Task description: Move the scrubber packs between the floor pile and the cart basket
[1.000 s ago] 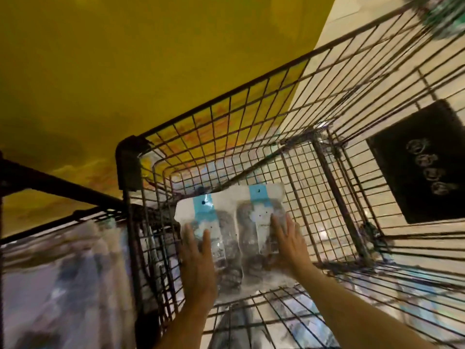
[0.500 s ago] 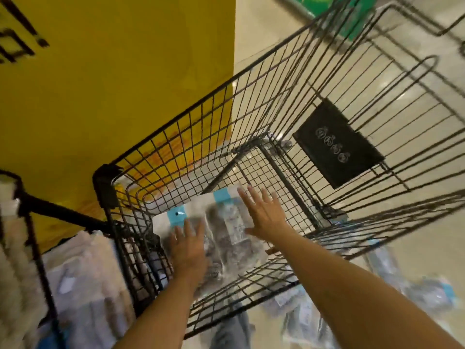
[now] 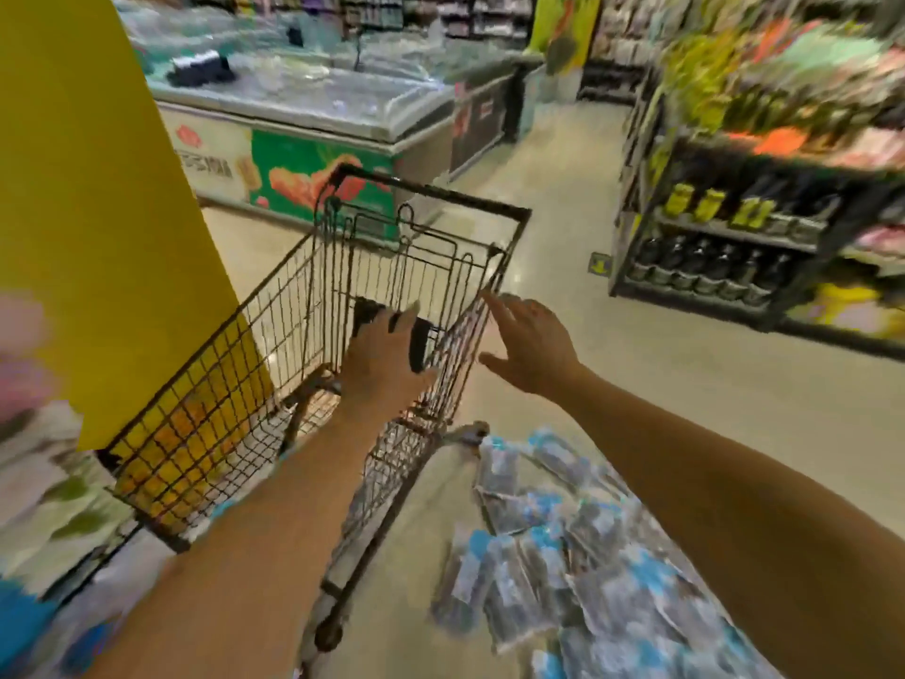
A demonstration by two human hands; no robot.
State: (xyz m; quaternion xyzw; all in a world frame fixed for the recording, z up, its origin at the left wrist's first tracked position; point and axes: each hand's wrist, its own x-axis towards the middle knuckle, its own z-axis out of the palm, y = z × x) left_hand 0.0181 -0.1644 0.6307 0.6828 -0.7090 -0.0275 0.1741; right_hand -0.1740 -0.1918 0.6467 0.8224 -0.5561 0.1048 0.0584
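The shopping cart (image 3: 343, 306) is dark, rust-brown wire in a grid, with a black plaque (image 3: 416, 335) on its far inner wall and a black handle bar along its far rim. Left of the cart stands a plain mustard-yellow panel (image 3: 98, 213), and beyond the cart the chest freezer (image 3: 303, 139) shows a white and green front printed with orange-red food. Right of the cart, the floor is pale beige, and the packets (image 3: 563, 556) lying there are clear plastic with light-blue tops, white labels and dark grey contents.

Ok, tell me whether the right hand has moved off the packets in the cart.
Yes. The right hand has risen from the cart's floor and now hangs open outside the shopping cart, beside its right wire wall.
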